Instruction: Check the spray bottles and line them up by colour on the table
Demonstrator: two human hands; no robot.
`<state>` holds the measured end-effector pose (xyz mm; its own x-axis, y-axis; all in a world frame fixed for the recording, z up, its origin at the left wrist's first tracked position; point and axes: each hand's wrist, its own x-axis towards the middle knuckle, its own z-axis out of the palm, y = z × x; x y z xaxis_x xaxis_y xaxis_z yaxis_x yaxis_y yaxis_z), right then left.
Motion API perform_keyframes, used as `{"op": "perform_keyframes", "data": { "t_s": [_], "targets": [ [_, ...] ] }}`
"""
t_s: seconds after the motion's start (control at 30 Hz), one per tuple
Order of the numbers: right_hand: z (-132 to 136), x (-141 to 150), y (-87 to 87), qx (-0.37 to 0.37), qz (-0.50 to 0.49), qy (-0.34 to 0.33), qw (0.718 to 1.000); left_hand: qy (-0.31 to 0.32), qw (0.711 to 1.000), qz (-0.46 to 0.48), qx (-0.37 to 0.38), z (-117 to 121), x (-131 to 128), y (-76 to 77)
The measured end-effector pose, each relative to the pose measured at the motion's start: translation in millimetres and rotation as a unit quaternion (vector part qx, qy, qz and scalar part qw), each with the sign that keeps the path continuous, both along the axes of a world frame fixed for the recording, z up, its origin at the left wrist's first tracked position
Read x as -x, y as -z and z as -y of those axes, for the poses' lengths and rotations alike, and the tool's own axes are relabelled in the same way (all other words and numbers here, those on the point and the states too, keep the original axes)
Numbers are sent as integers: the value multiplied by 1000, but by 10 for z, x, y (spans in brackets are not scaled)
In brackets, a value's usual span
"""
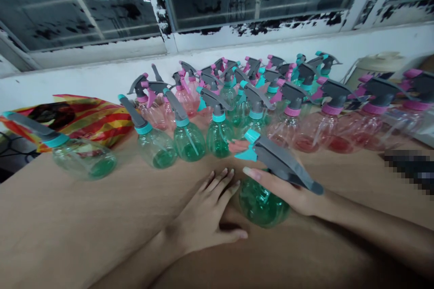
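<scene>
My right hand (298, 194) is wrapped round the neck of a green spray bottle (262, 207) with a grey and turquoise trigger head. That bottle is upright, low over or on the table in front of me; I cannot tell whether its base touches. Just left of it, my left hand (206, 216) lies flat on the table with fingers stretched out and nothing in it. Beyond my hands stands a row of green spray bottles (190, 142) with turquoise collars. Pink spray bottles (307, 135) with pink collars continue the row to the right.
More pink and green bottles crowd behind the front row, up to the white wall (111, 70) below the windows. A red and yellow plastic bag (98, 122) lies at the left. A beige container (378, 65) stands at back right, and a dark pixelated object (412, 169) lies at right.
</scene>
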<state>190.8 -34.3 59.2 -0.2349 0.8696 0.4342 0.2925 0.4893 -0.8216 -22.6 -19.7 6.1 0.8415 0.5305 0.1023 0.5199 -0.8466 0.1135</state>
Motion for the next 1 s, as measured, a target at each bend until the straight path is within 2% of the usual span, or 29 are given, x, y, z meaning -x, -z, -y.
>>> {"op": "perform_keyframes", "data": {
  "t_s": [0.4,0.63,1.0],
  "targets": [
    [-29,-12,-29,0,17,-12,1000,-2,1000,-13,-18,4,-1,2],
    [-26,-15,-41,-42,14,-5,999,0,1000,-10,-6,-2,-4,-7],
    [-14,-11,17,-18,-14,-20,1000,-12,1000,-4,-8,9,-18,-23]
  ]
}}
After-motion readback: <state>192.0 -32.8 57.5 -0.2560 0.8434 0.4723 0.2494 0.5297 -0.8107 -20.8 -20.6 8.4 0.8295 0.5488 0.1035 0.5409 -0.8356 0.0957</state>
